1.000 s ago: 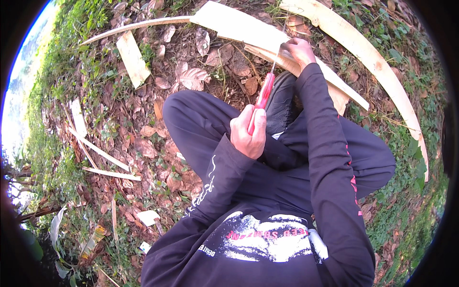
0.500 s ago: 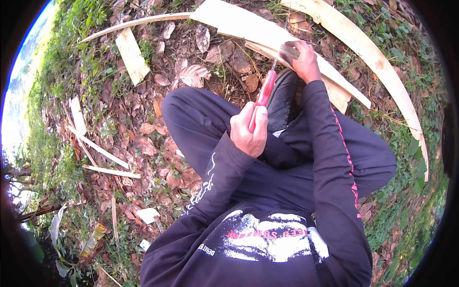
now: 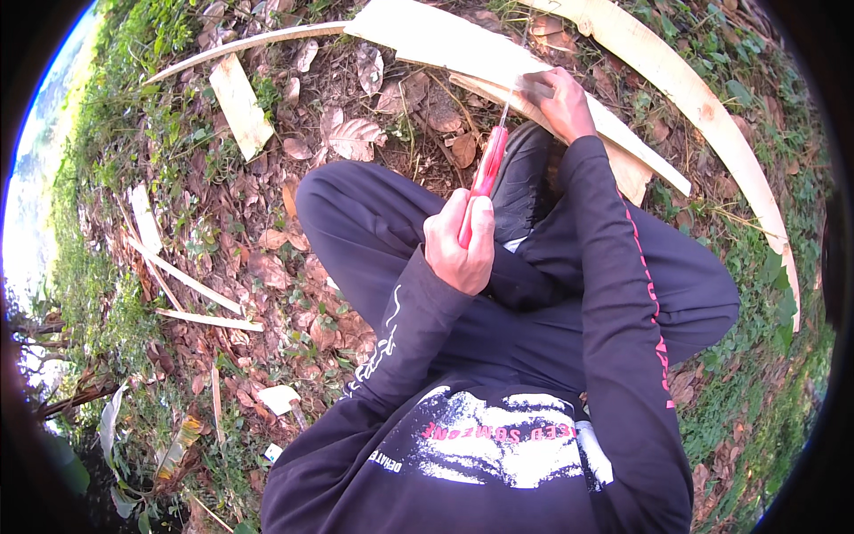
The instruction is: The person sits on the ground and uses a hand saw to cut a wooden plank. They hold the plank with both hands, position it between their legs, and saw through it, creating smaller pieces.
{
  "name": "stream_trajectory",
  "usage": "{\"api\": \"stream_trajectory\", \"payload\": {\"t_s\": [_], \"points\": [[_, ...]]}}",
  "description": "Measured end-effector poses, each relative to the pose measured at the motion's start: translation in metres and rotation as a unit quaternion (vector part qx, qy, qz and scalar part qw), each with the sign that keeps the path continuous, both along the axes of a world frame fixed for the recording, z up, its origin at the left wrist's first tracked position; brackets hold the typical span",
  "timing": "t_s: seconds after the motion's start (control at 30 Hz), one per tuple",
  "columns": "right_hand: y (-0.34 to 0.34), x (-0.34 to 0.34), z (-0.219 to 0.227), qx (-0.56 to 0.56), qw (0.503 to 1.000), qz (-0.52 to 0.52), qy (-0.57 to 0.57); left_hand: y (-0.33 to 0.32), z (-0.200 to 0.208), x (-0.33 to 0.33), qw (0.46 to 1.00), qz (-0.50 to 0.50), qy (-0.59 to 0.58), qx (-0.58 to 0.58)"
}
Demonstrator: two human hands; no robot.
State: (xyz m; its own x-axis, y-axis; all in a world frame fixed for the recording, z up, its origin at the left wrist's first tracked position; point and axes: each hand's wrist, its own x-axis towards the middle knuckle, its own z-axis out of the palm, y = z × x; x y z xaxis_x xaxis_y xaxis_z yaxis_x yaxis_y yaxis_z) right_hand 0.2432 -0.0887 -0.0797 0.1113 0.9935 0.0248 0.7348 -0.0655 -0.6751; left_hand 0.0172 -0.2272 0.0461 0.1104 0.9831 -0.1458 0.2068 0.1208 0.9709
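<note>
Pointing at the near edge of the wide pale board (image 3: 445,40) with a red-handled tool (image 3: 490,160) clasped in the left hand (image 3: 459,254). Shifted the right hand (image 3: 567,105) slightly rightward from the blade (image 3: 504,116) within the past second, perhaps mid-stroke; cannot tell, through blur, whether gripping anything there.

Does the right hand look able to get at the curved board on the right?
Likely yes: the curved board lies to the right of the right hand, with only a low plank and leaves seen between. That hand seems busy by the red tool, though.
</note>
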Motion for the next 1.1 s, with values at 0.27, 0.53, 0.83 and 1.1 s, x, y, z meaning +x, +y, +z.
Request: {"api": "stream_trajectory", "payload": {"t_s": [0.27,0.53,0.83,1.1], "points": [[0.001,0.001,0.002,-0.009,1.0,-0.006,0.013,-0.001,0.002,0.001,0.999,0.005,0.03,0.016],[0.004,0.004,-0.003,0.01,1.0,-0.002,0.024,-0.001,0.005,0.005,1.0,0.008,0.022,0.019],[0.003,0.003,-0.006,0.01,1.0,0.001,0.025,0.003,0.002,0.006,0.999,0.013,0.017,0.041],[0.008,0.004,-0.007,-0.006,1.0,0.009,0.012,-0.02,0.005,-0.008,1.0,0.006,0.011,0.004]]}}
